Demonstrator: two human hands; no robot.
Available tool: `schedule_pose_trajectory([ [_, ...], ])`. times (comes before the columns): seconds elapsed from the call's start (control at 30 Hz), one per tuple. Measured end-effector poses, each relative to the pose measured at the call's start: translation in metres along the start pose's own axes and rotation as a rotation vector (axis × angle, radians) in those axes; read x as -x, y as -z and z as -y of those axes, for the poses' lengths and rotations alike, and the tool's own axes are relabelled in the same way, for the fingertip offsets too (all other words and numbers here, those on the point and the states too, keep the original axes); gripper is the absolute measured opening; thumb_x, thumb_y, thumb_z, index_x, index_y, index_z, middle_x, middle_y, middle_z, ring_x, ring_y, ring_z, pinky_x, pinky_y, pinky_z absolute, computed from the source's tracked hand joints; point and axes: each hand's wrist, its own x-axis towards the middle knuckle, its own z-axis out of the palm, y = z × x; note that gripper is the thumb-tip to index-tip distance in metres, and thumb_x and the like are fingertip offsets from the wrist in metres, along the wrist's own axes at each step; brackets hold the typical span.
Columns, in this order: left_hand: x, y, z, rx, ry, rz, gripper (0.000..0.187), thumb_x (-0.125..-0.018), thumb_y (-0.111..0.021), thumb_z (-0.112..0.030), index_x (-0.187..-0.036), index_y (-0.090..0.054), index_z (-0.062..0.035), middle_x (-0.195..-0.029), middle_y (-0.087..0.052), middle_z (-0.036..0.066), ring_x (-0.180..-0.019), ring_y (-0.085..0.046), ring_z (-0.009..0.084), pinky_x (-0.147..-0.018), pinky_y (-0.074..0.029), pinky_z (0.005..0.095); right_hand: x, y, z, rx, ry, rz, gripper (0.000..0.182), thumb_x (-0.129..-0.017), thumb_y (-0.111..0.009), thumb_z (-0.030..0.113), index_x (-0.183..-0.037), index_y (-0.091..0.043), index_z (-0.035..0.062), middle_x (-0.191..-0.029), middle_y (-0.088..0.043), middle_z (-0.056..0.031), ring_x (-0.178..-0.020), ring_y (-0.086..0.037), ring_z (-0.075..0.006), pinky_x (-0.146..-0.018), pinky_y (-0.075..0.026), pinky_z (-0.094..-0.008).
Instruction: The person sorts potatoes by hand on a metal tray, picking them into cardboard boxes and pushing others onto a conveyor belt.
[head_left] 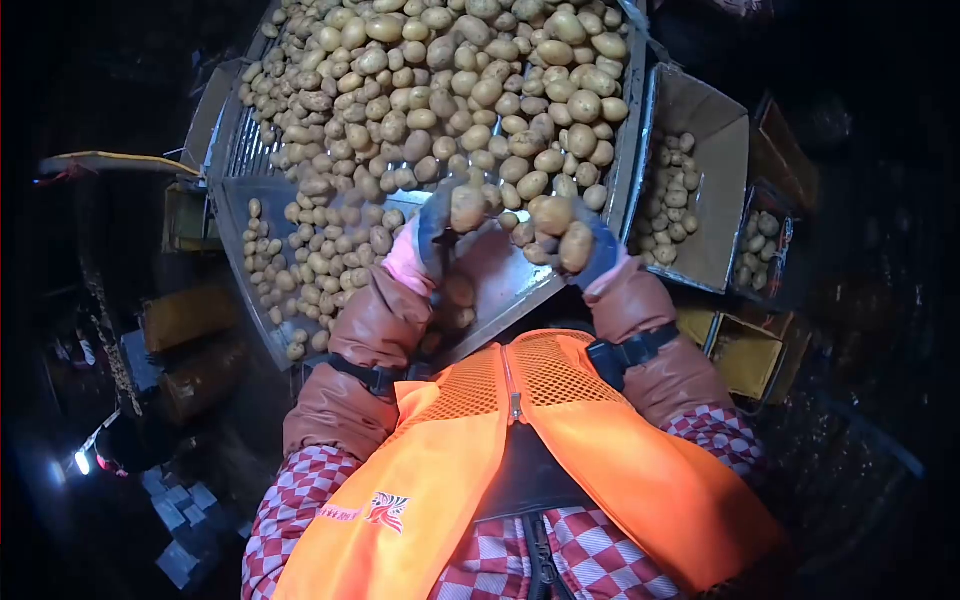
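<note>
A large heap of potatoes (430, 100) covers the slatted sorting table ahead of me. My left hand (436, 228), in a dark glove with a pink cuff, is closed around a potato (467, 209) at the near edge of the heap. Opposite it, my right hand (602, 248) is gloved too and curls around potatoes (576, 247), with at least two showing between its fingers and palm. Between the hands lies a bare patch of shiny metal tray (505, 262). Some fingers are hidden behind the potatoes.
Smaller potatoes (325, 262) spread over the tray's left part. To the right stands a tall cardboard box (715, 190) partly filled with potatoes, with a smaller crate (762, 250) of potatoes beyond it. A yellowish box (745, 358) sits near my right elbow. Raised metal sides edge the table.
</note>
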Motion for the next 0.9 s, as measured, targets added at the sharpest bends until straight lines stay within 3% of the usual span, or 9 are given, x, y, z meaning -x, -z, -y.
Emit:
schedule_pose_trajectory([
  [0.13,-0.012,-0.037,0.012,-0.030,-0.313,-0.086,0.072,-0.101,-0.058,-0.008,-0.160,-0.017,-0.0065,-0.146,-0.046,0.020,-0.125,-0.058,0.0250,-0.101,-0.050,0.0344,0.054,0.064,0.048,-0.588,0.118,-0.169,0.063,-0.098,-0.050,0.059,-0.136,-0.052,0.0082,-0.124,-0.067,-0.0132,-0.079,-0.069,-0.0230,-0.062,-0.058,-0.0385],
  [0.2,-0.024,-0.048,-0.016,1.454,0.509,-0.173,0.084,-0.094,-0.067,0.001,-0.160,-0.015,-0.0090,-0.146,-0.046,0.021,-0.123,-0.060,0.0250,-0.099,-0.054,0.0369,0.077,0.086,0.066,-0.636,0.066,-0.231,0.068,-0.099,-0.049,0.059,-0.149,-0.040,0.0137,-0.128,-0.066,-0.0108,-0.074,-0.067,-0.0225,-0.060,-0.058,-0.0400],
  [0.23,-0.031,-0.052,-0.022,1.531,0.456,-0.071,0.086,-0.092,-0.069,0.003,-0.160,-0.016,-0.0091,-0.145,-0.046,0.022,-0.122,-0.061,0.0251,-0.098,-0.054,0.0374,0.078,0.072,0.068,-0.337,-0.036,-0.352,0.069,-0.098,-0.050,0.059,-0.150,-0.039,0.0160,-0.131,-0.065,-0.0098,-0.076,-0.067,-0.0218,-0.061,-0.058,-0.0405],
  [0.33,-0.049,-0.063,-0.053,1.056,0.534,0.203,0.069,-0.098,-0.064,-0.004,-0.155,-0.025,-0.0070,-0.143,-0.050,0.014,-0.128,-0.056,0.0232,-0.101,-0.053,0.0382,0.078,-0.010,0.083,-0.120,-0.276,-0.351,0.062,-0.098,-0.065,0.039,-0.151,-0.043,0.0150,-0.139,-0.059,-0.0121,-0.098,-0.067,-0.0206,-0.074,-0.057,-0.0415],
  [0.47,-0.043,-0.104,-0.037,0.085,0.063,0.208,0.049,-0.109,-0.044,-0.027,-0.154,-0.037,-0.0099,-0.144,-0.053,0.012,-0.133,-0.051,0.0207,-0.105,-0.050,0.0365,0.044,-0.012,0.046,0.132,-0.026,-0.123,0.062,-0.094,-0.072,0.038,-0.142,-0.049,0.0050,-0.124,-0.063,-0.0088,-0.102,-0.064,-0.0180,-0.079,-0.055,-0.0299],
  [0.53,-0.046,-0.093,-0.054,0.718,0.713,0.170,0.053,-0.103,-0.057,-0.024,-0.153,-0.041,-0.0128,-0.136,-0.061,0.012,-0.133,-0.051,0.0200,-0.105,-0.048,0.0343,0.078,-0.024,0.086,-0.007,-0.270,-0.331,0.060,-0.091,-0.073,0.041,-0.136,-0.054,0.0065,-0.118,-0.065,-0.0083,-0.097,-0.064,-0.0187,-0.069,-0.056,-0.0318],
  [0.57,-0.043,-0.095,-0.045,0.497,0.692,0.125,0.052,-0.102,-0.058,-0.024,-0.151,-0.044,-0.0129,-0.133,-0.063,0.013,-0.133,-0.052,0.0224,-0.106,-0.048,0.0356,0.083,0.004,0.065,0.217,-0.031,-0.204,0.061,-0.090,-0.069,0.053,-0.131,-0.057,0.0086,-0.113,-0.066,-0.0074,-0.088,-0.066,-0.0206,-0.059,-0.055,-0.0338],
  [0.73,-0.073,-0.109,-0.029,-0.454,0.035,0.112,0.047,-0.099,-0.060,-0.030,-0.142,-0.054,-0.0127,-0.137,-0.061,0.016,-0.137,-0.049,0.0364,-0.110,-0.042,0.0476,0.084,0.058,0.055,-0.486,-0.168,-0.350,0.066,-0.098,-0.049,0.066,-0.135,-0.055,0.0123,-0.105,-0.070,-0.0126,-0.062,-0.066,-0.0238,-0.054,-0.056,-0.0342],
  [0.9,-0.124,-0.097,-0.006,-0.985,0.012,0.454,0.063,-0.086,-0.070,-0.042,-0.143,-0.052,-0.0237,-0.154,-0.043,0.011,-0.148,-0.030,0.0387,-0.116,-0.022,0.0629,0.087,0.071,0.055,-0.539,-0.100,-0.369,0.055,-0.099,-0.051,0.060,-0.120,-0.064,0.0109,-0.091,-0.070,-0.0096,-0.062,-0.064,-0.0220,-0.047,-0.049,-0.0329],
])
